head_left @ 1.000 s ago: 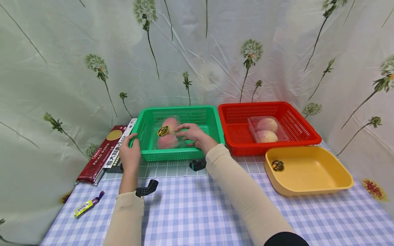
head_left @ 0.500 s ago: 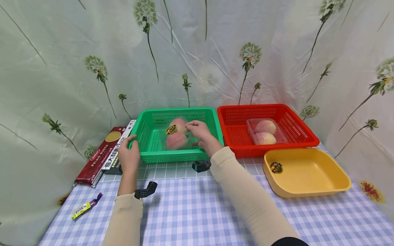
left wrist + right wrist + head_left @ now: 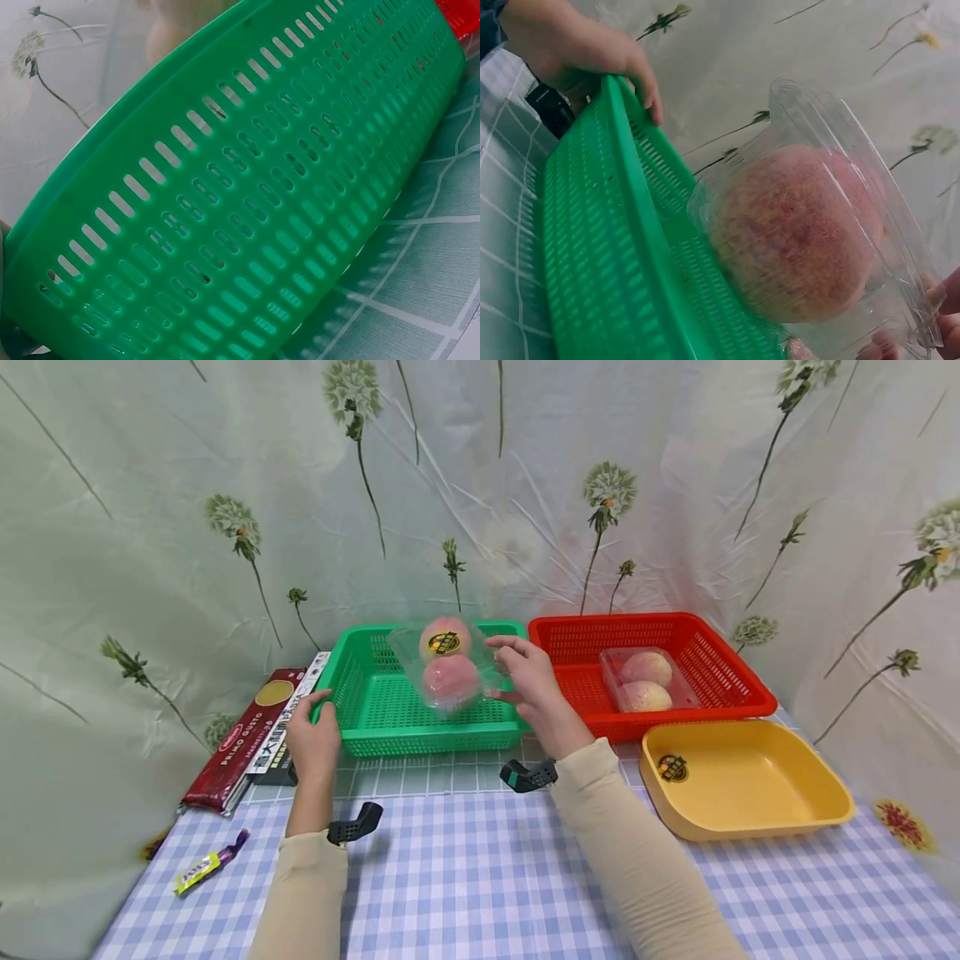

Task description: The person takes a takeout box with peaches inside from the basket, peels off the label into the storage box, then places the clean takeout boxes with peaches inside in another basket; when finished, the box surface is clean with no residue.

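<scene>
My right hand [image 3: 536,689] pinches the side edge of a clear plastic pack of peaches [image 3: 451,680]. Two pink peaches show inside, and a round black-and-yellow sticker is on the cover. The pack is tilted and raised over the green basket [image 3: 431,742], overlapping its back rim in the head view. Up close in the right wrist view, one peach [image 3: 795,232] fills the shell, with fingertips [image 3: 949,330] at the plastic's edge. My left hand [image 3: 315,743] grips the basket's left rim, thumb inside. The left wrist view shows mostly the basket's slotted wall [image 3: 247,180].
To the right stands a red basket [image 3: 581,727] holding another pack of two peaches [image 3: 647,681]. A yellow tray [image 3: 750,777] sits before it. At the left lie a dark red spaghetti packet [image 3: 247,743], a white-and-black box [image 3: 273,752] and a small wrapped candy [image 3: 210,864]. A floral curtain hangs behind.
My right hand has lifted the peach pack up from inside the green basket and shifted it right, tilting it. My left hand stays on the basket rim.
</scene>
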The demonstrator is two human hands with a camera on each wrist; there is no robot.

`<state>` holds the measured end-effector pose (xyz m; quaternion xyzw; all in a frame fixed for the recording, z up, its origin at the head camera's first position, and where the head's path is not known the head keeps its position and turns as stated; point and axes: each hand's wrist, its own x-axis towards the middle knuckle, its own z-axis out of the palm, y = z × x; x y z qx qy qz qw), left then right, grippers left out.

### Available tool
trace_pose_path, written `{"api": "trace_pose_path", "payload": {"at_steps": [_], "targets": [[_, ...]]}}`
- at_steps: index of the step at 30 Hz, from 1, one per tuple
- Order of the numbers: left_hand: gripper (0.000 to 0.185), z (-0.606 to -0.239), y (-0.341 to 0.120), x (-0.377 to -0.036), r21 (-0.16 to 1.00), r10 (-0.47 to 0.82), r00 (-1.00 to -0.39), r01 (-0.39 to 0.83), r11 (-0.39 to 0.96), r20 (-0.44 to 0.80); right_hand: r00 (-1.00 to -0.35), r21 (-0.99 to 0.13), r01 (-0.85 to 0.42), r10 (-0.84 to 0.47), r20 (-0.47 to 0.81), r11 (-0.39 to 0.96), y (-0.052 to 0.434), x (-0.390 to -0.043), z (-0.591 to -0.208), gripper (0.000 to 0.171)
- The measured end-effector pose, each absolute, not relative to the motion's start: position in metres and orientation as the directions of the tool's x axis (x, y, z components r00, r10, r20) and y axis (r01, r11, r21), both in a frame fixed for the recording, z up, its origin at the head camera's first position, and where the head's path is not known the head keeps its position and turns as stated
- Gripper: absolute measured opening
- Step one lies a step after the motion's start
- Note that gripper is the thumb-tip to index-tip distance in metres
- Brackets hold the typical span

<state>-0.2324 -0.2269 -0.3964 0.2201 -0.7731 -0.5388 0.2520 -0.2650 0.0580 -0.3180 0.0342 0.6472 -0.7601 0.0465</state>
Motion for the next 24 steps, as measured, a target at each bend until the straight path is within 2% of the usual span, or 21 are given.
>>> {"api": "trace_pose_path", "payload": {"at_steps": [5, 11, 17, 24], "targets": [[0.034, -0.396, -0.226, -0.231, 0.941, -0.631, -0.754, -0.050, 0.334, 0.184, -0.998, -0.985, 0.068, 0.007, -0.070, -0.157, 0.077, -0.244, -0.318, 0.021], [0.030, -0.391, -0.222, -0.229, 0.902, -0.632, -0.710, 0.008, 0.433, 0.310, -1.000, -0.982, 0.012, -0.019, -0.008, -0.187, 0.104, -0.221, -0.321, 0.019], [0.030, -0.375, -0.215, -0.226, 0.875, -0.580, -0.740, 0.026, 0.483, 0.341, -0.988, -0.989, -0.055, -0.136, 0.074, -0.135, 0.132, -0.207, -0.327, 0.017], [0.030, -0.356, -0.202, -0.218, 0.853, -0.490, -0.765, 0.145, 0.502, 0.418, -0.968, -0.996, -0.070, -0.237, 0.081, -0.053, 0.155, -0.204, -0.338, 0.022]]}}
